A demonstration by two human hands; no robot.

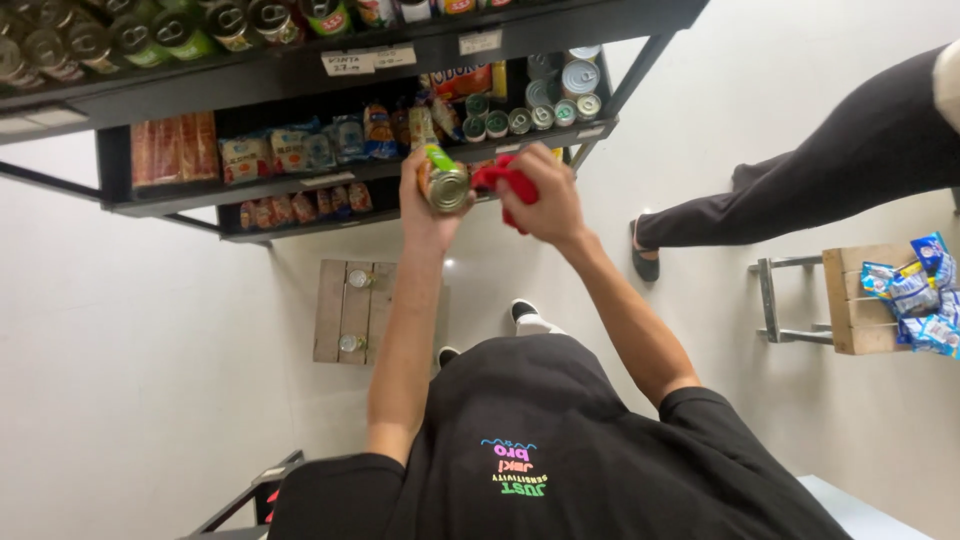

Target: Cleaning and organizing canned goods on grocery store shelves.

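A black printed T-shirt (540, 450) fills the foreground above a pale tiled floor (150, 350) and small wooden pallet (350, 310). The left hand (425, 200) grips a green-labelled metal can (444, 180), shiny end toward the camera, long axis toward the black metal shelf (300, 75); the right hand (545, 195) clenches a red cloth (505, 180) beside the can.

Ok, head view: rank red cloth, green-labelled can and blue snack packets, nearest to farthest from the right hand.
1. red cloth: gripped in the right hand.
2. can: just left, in the left hand.
3. snack packets: far right, on the stool.
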